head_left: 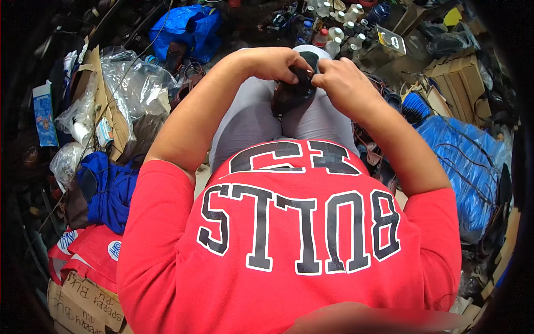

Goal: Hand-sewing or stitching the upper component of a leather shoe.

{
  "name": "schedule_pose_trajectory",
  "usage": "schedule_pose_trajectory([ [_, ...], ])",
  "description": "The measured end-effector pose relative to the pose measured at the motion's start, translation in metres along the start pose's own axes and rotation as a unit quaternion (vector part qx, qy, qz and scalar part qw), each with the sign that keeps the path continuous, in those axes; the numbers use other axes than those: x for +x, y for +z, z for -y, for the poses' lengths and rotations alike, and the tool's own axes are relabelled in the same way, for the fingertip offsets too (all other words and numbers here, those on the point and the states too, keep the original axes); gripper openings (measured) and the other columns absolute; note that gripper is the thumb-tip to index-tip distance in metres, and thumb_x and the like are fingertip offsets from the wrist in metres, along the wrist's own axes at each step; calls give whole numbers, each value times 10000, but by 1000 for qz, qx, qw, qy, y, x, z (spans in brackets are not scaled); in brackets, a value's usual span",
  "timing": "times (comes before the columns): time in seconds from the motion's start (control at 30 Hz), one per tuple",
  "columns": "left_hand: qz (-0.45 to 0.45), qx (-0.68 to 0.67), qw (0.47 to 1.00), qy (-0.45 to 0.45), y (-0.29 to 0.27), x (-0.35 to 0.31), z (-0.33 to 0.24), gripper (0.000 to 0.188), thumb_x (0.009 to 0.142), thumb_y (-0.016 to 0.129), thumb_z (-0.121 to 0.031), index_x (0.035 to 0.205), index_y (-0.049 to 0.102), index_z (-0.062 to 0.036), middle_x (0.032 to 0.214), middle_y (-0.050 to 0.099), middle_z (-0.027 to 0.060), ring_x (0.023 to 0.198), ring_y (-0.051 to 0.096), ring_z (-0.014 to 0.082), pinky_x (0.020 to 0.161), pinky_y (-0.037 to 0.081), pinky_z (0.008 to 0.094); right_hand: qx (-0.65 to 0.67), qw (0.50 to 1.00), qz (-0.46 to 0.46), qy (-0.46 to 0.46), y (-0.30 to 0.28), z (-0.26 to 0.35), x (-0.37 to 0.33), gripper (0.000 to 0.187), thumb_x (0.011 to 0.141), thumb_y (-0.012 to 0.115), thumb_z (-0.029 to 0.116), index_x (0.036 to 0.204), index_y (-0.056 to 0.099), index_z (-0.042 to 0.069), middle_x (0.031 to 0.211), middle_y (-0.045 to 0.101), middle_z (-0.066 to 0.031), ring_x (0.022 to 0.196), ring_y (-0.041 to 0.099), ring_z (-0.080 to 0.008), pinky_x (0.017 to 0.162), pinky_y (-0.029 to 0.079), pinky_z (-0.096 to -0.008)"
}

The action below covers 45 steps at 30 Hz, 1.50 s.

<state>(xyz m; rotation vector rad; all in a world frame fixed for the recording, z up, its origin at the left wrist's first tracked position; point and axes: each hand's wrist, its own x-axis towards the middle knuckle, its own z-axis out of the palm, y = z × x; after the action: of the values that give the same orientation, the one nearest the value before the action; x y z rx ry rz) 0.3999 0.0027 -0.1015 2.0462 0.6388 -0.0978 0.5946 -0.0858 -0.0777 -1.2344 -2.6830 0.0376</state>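
Note:
Between my thighs rests a dark brown, glossy leather shoe (295, 99), its rounded end towards me. My left hand (282, 63) reaches over it from the left, with bent fingers and thumb gripping its upper edge. From the right, my right hand (340, 79) is closed in a pinch at the same edge, close to the left fingertips. Whatever sits between the right fingertips is too small to make out. Part of the shoe's far end is hidden by both hands. My grey trousers (245, 119) lie under it.
Several bottles (336, 33) stand beyond my knees, beside a blue plastic bag (186, 33). Clear plastic wrapping (133, 83) and cardboard crowd the left. On the right are a blue-wrapped bundle (459, 167) and a cardboard box (459, 83). Blue cloth (111, 189) lies near my left elbow.

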Motion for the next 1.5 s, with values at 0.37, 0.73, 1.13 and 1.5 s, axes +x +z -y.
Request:
schedule_pose_trajectory([
  [0.37, -343, 100, 933, -36, 42, -33, 9, 394, 716, 727, -184, 1051, 580, -37, 972, 625, 143, 912, 591, 258, 794, 454, 321, 584, 789, 65, 180, 30, -53, -7, 244, 899, 533, 220, 1010, 658, 41, 905, 575, -21, 872, 525, -107, 782, 424, -251],
  [0.73, -418, -403, 814, -20, 13, -83, 26, 344, 953, 446, -351, 737, 523, -93, 752, 551, 5, 730, 513, 101, 729, 405, 270, 816, 402, -307, 279, 81, -70, -9, 295, 924, 504, 305, 887, 595, 27, 915, 626, -120, 914, 591, -253, 821, 456, -368],
  [1.13, -392, -592, 704, -12, 1, -77, 65, 409, 954, 422, -360, 640, 478, -104, 801, 638, 92, 612, 582, 166, 757, 452, 360, 852, 439, -93, 270, 71, -74, -69, 306, 920, 516, 333, 821, 580, 51, 784, 604, -95, 784, 596, -229, 822, 458, -397],
  [1.5, -305, 104, 947, -13, 71, -39, -17, 286, 759, 698, -227, 951, 630, -27, 938, 593, 118, 853, 592, 272, 758, 461, 323, 383, 907, 59, 166, 12, -51, 26, 470, 766, 703, 326, 1147, 579, 79, 779, 608, -49, 728, 561, -122, 618, 433, -288],
])
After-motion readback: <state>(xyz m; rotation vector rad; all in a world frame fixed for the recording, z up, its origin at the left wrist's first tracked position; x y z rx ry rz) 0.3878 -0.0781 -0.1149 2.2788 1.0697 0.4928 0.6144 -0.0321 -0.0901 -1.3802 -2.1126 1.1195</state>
